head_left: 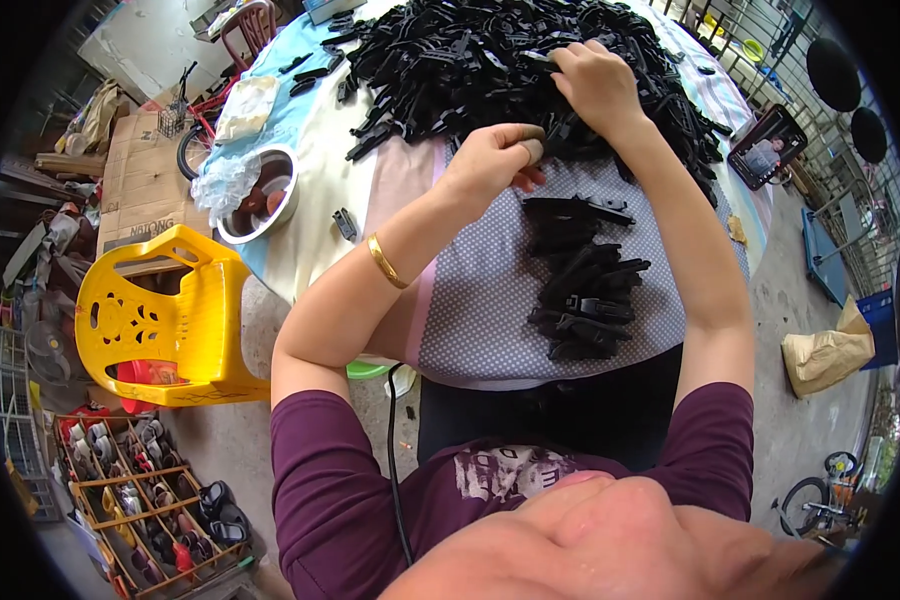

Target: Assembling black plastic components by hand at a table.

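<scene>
A large heap of slim black plastic pieces [420, 75], clip-like in shape, covers the far part of the table. At the heap's near edge my left hand [490, 165] is closed, with grey coverings on its fingertips; whatever lies between the fingers is hidden. My right hand [598, 88] reaches over the heap, farther away and to the right, its fingertips pinched at a shiny black plastic piece [538, 58]. Closer to me, a stacked row of similar black pieces [585, 290] lies on the dotted grey cloth [470, 310]. One loose piece [344, 223] rests to the left.
Left on the table stand a metal bowl [288, 200] with a plastic bag and a white container [247, 108]. A phone [767, 147] is at the right edge. Beside the table are a yellow chair [205, 330], a shoe rack [140, 500] and a brown paper bag [825, 350].
</scene>
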Tool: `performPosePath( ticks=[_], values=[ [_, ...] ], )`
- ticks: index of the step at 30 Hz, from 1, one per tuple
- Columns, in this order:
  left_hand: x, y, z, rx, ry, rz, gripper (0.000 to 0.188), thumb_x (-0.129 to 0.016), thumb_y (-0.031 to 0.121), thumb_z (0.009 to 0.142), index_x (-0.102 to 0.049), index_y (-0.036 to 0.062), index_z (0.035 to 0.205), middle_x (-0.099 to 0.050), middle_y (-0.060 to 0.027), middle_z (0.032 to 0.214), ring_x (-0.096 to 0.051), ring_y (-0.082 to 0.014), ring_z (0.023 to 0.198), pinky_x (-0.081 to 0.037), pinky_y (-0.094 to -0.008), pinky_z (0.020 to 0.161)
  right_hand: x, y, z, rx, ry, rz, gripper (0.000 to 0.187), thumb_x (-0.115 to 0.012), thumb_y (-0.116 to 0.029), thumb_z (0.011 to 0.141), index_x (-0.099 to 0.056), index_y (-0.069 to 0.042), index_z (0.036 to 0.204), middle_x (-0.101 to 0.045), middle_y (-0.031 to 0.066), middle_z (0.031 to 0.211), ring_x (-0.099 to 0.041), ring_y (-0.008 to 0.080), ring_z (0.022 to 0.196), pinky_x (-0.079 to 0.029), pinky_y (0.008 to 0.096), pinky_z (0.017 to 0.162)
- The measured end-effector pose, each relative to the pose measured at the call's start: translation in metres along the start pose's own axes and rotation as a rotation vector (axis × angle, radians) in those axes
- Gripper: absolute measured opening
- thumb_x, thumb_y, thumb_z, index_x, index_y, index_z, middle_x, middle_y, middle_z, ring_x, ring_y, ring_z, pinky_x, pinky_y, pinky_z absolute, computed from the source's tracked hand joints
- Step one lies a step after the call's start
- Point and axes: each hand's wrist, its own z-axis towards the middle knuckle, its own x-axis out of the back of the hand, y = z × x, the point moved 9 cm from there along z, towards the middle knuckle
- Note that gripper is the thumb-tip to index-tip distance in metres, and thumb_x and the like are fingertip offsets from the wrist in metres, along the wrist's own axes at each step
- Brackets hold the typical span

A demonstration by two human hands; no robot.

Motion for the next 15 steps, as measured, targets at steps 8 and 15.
performPosePath(
  ticks=[8,15],
  values=[
    [0.019,-0.005,0.002,0.043,0.151,-0.294,0.027,-0.049,0.022,0.094,-0.059,-0.0037,0.094,-0.062,-0.0105,0.086,-0.063,-0.0164,0.07,-0.053,-0.025,0.061,0.052,-0.027,-0.047,0.092,-0.043,0.91,0.024,-0.063,-0.004,0.079,-0.063,0.0,0.102,-0.062,0.0099,0.092,-0.061,0.0193,0.081,-0.048,0.0264,0.07],
    [0.002,-0.002,0.002,-0.038,0.0,-0.156,0.027,-0.055,0.013,0.091,-0.058,-0.0081,0.106,-0.063,-0.013,0.096,-0.065,-0.0191,0.083,-0.055,-0.0274,0.075,0.056,-0.043,-0.067,0.207,0.027,0.737,0.022,-0.067,-0.001,0.07,-0.063,0.001,0.091,-0.061,0.0106,0.089,-0.059,0.0261,0.081,-0.049,0.0321,0.071]
  ],
)
